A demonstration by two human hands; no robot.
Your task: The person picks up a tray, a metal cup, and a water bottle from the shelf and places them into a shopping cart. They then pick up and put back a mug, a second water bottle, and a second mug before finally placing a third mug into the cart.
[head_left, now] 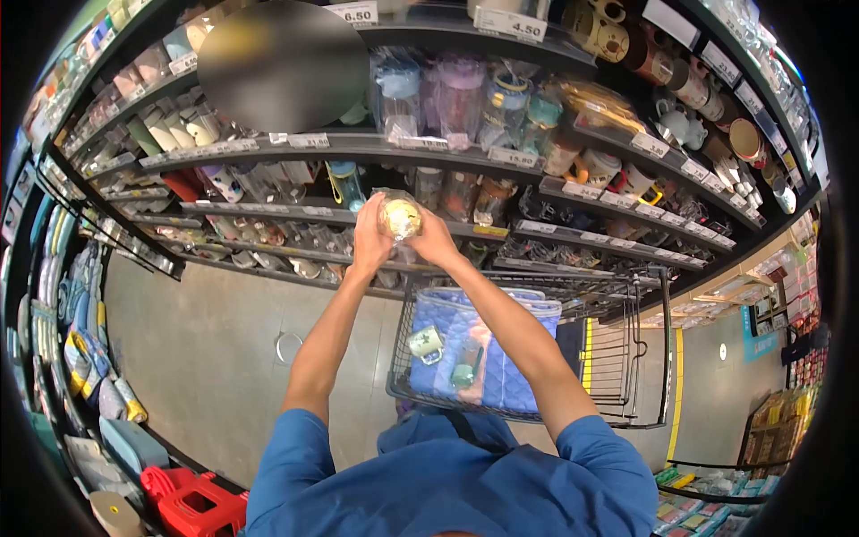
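Blue sleeves nearest cam, both arms raised toward 12 o'clock. L hand (pixel 371 240) & R hand (pixel 434 240) both curled round a plastic-wrapped yellowish item (pixel 399 217), maybe a cup, hard to tell, held w/ shelves (pixel 358 143) behind. Wire cart (pixel 617 358) at 4 o'clock holds a blue quilted bag (pixel 510 376).

A smooth blur (pixel 284 64) covers part of the upper shelves (pixel 358 143), hiding whatever stands there. The wrapped yellowish item (pixel 399 217) held up between both hands is too glossy and small to name, and the fingers (pixel 374 234) cover its sides. Price tags (pixel 510 24) beyond the nearest two are unreadable. The shopping cart (pixel 617 358) is partly hidden behind the right forearm, and its wheels are not visible. The red stools (pixel 192 506) are cut off by the lower edge.
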